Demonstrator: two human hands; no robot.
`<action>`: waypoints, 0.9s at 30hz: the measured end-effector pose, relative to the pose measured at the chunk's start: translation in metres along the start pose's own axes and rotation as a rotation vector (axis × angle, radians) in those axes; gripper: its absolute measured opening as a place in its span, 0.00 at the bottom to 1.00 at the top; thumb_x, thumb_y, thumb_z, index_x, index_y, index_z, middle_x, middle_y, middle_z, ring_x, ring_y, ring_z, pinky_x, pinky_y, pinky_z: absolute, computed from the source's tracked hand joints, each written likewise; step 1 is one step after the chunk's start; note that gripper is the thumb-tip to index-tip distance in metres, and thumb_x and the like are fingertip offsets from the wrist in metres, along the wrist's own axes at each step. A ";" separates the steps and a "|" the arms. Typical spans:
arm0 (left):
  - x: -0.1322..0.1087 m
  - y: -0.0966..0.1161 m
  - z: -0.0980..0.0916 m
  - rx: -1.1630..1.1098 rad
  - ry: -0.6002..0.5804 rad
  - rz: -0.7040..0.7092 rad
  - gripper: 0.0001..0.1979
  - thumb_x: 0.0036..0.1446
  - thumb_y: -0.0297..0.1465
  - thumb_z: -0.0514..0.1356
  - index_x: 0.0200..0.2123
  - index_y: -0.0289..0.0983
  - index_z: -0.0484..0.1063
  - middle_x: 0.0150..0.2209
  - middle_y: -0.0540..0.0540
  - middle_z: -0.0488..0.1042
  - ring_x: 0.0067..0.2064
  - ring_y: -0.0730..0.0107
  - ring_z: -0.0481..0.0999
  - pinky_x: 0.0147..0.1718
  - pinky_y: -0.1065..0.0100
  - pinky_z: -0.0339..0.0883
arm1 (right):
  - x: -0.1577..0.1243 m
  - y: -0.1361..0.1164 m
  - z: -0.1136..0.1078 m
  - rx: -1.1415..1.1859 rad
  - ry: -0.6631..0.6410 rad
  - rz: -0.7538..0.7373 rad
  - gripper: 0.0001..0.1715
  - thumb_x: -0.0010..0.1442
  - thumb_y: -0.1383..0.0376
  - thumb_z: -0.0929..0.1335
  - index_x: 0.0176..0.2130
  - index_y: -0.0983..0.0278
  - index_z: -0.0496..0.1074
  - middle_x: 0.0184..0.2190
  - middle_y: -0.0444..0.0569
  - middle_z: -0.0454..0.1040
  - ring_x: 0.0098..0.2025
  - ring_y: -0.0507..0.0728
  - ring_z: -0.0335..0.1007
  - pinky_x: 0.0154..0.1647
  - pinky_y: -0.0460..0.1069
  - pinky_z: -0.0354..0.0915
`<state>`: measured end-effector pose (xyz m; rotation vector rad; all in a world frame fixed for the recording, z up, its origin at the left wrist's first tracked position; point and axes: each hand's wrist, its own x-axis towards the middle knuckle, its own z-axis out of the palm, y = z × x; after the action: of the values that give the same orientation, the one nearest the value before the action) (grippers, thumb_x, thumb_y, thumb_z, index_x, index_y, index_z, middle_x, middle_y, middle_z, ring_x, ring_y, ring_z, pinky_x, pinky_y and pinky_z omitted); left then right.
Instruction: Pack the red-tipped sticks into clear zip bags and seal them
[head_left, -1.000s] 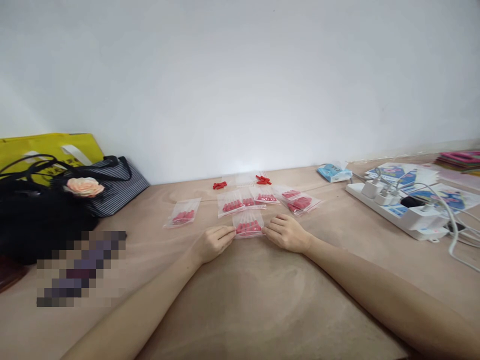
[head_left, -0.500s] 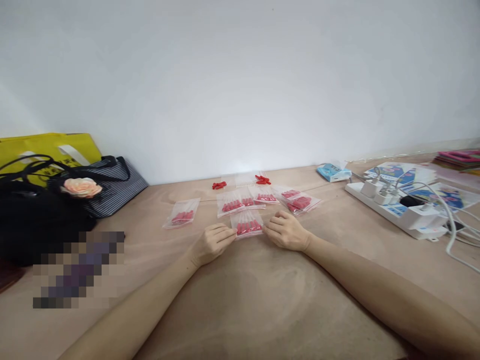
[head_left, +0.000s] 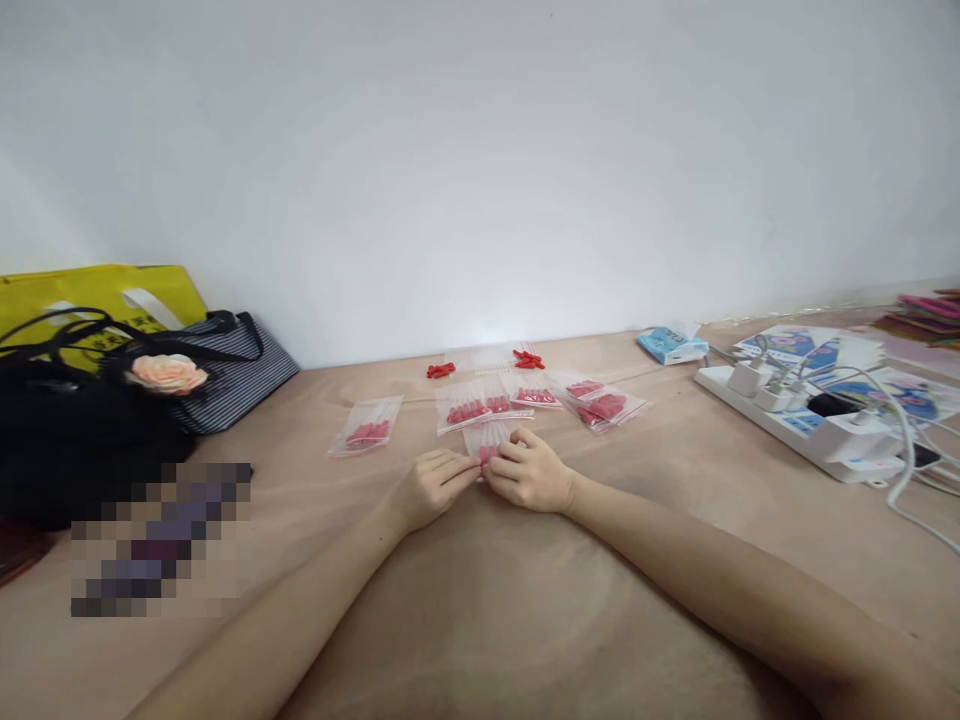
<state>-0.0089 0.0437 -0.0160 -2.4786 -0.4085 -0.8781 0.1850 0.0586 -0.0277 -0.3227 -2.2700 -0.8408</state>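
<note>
A clear zip bag [head_left: 486, 436] with red pieces in it lies in front of me. My left hand [head_left: 441, 484] pinches the near left corner of this bag. My right hand [head_left: 529, 472] has its fingers closed on the bag's near edge, close to the left fingertips, and covers most of the red pieces. Just beyond lie more bags of red pieces [head_left: 466, 408], and overlapping bags [head_left: 600, 402] are to the right. Another filled bag [head_left: 367, 425] lies apart on the left. Two loose piles of red pieces [head_left: 441, 370] [head_left: 528, 359] sit farther back.
On the right are a white power strip [head_left: 795, 425] with plugs and cables, a blue tissue pack [head_left: 672, 345] and printed sheets [head_left: 806, 348]. On the left are a yellow bag [head_left: 97, 295], a striped bag [head_left: 240, 375] and black fabric [head_left: 82, 440] with a flower. A wall stands behind.
My right hand has moved left along the near edge of the bag, from its right corner to beside my left fingertips. My left hand has stayed at the left corner.
</note>
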 end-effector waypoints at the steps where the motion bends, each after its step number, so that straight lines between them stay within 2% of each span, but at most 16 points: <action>1: 0.000 0.000 0.000 -0.004 0.001 0.003 0.11 0.59 0.23 0.49 0.38 0.35 0.70 0.33 0.43 0.77 0.33 0.69 0.76 0.32 0.67 0.73 | 0.000 0.000 0.000 -0.002 -0.014 -0.014 0.17 0.61 0.72 0.58 0.24 0.64 0.68 0.24 0.44 0.67 0.30 0.50 0.56 0.30 0.50 0.47; 5: 0.003 0.002 -0.002 -0.018 0.007 -0.008 0.12 0.58 0.21 0.48 0.38 0.34 0.70 0.34 0.43 0.77 0.35 0.68 0.76 0.35 0.66 0.73 | -0.005 0.003 -0.004 0.001 -0.030 -0.046 0.18 0.61 0.73 0.57 0.24 0.64 0.67 0.25 0.44 0.67 0.31 0.50 0.57 0.29 0.51 0.46; 12: 0.002 0.002 -0.005 -0.061 0.022 -0.036 0.11 0.57 0.20 0.49 0.36 0.34 0.70 0.32 0.44 0.76 0.35 0.68 0.76 0.36 0.65 0.73 | -0.018 0.014 -0.019 -0.057 0.003 -0.062 0.18 0.60 0.73 0.57 0.24 0.65 0.67 0.23 0.46 0.66 0.29 0.51 0.58 0.34 0.51 0.50; 20: -0.004 0.002 -0.001 -0.155 -0.002 -0.126 0.10 0.57 0.20 0.51 0.35 0.35 0.69 0.33 0.45 0.76 0.36 0.68 0.75 0.36 0.66 0.72 | -0.040 0.026 -0.032 -0.097 -0.046 0.010 0.16 0.60 0.74 0.57 0.27 0.65 0.68 0.22 0.45 0.66 0.28 0.51 0.57 0.38 0.51 0.51; 24: -0.003 0.007 -0.007 -0.201 -0.019 -0.255 0.08 0.59 0.24 0.51 0.32 0.36 0.69 0.33 0.46 0.74 0.34 0.71 0.75 0.34 0.70 0.71 | -0.043 0.027 -0.032 -0.102 -0.032 0.085 0.16 0.59 0.74 0.58 0.25 0.65 0.67 0.21 0.44 0.65 0.26 0.50 0.56 0.37 0.50 0.50; 26: -0.001 0.011 -0.012 -0.280 -0.052 -0.446 0.06 0.59 0.29 0.53 0.34 0.36 0.70 0.33 0.46 0.72 0.31 0.72 0.73 0.31 0.70 0.70 | -0.042 0.025 -0.033 -0.098 -0.017 0.146 0.15 0.59 0.73 0.59 0.24 0.65 0.67 0.20 0.43 0.65 0.25 0.49 0.55 0.38 0.50 0.50; 27: 0.001 0.013 -0.015 -0.376 -0.084 -0.600 0.09 0.58 0.33 0.53 0.38 0.36 0.69 0.32 0.47 0.70 0.29 0.73 0.72 0.29 0.71 0.69 | -0.042 0.024 -0.033 -0.089 -0.011 0.173 0.15 0.60 0.72 0.59 0.24 0.65 0.67 0.19 0.42 0.65 0.25 0.49 0.55 0.38 0.50 0.50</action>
<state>-0.0100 0.0256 -0.0092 -2.7832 -1.1511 -1.1645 0.2434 0.0554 -0.0259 -0.5571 -2.1822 -0.8521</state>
